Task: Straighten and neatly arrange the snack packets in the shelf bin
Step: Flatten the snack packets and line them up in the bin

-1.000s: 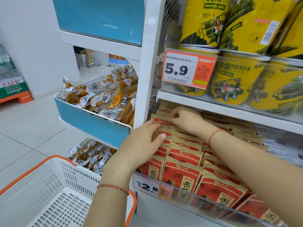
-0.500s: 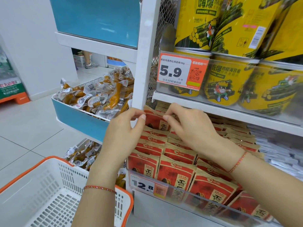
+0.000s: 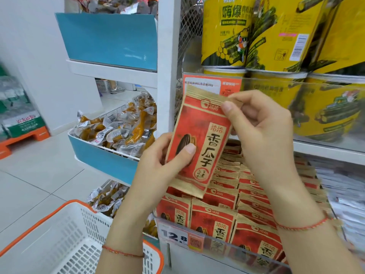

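We held one red sunflower seed packet (image 3: 199, 143) in front of the shelf, lifted above the shelf bin (image 3: 227, 242). Its long axis ran nearly upright, tilted slightly with the sealed top edge up and to the right, printed face toward us. Our left hand (image 3: 158, 167) gripped the packet's lower left edge, thumb pressed on the front face over the seed picture, fingers curled behind. Our right hand (image 3: 260, 133) pinched the upper right corner between thumb and forefinger, wrist raised above the bin. The remaining packets (image 3: 233, 196) stood in overlapping rows inside the bin, behind the 12.8 price tag (image 3: 175, 235).
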`<action>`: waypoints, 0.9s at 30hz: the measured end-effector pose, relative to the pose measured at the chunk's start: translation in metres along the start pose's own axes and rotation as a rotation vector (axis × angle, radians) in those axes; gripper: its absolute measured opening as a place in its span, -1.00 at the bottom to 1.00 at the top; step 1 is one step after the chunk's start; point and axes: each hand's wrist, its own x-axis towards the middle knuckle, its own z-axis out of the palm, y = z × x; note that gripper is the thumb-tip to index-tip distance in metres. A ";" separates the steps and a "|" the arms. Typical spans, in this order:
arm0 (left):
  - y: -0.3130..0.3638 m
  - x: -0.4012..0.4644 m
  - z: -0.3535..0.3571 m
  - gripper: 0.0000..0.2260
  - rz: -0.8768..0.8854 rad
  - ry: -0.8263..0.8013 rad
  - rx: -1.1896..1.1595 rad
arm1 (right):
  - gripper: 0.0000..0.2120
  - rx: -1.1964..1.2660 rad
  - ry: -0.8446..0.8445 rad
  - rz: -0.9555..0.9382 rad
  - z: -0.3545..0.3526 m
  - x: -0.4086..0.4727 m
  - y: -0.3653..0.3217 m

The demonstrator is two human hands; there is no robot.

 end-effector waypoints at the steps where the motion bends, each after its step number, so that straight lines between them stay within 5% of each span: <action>1: 0.000 0.001 0.002 -0.74 -0.028 -0.013 -0.030 | -0.97 0.053 -0.018 0.070 0.000 -0.002 0.005; 8: -0.004 -0.002 0.025 -0.68 -0.086 0.052 -0.060 | -0.84 0.405 -0.161 0.422 -0.013 -0.005 0.028; 27: -0.004 -0.020 0.049 -0.68 -0.101 0.165 -0.156 | -0.72 0.433 -0.307 0.466 -0.024 -0.015 0.029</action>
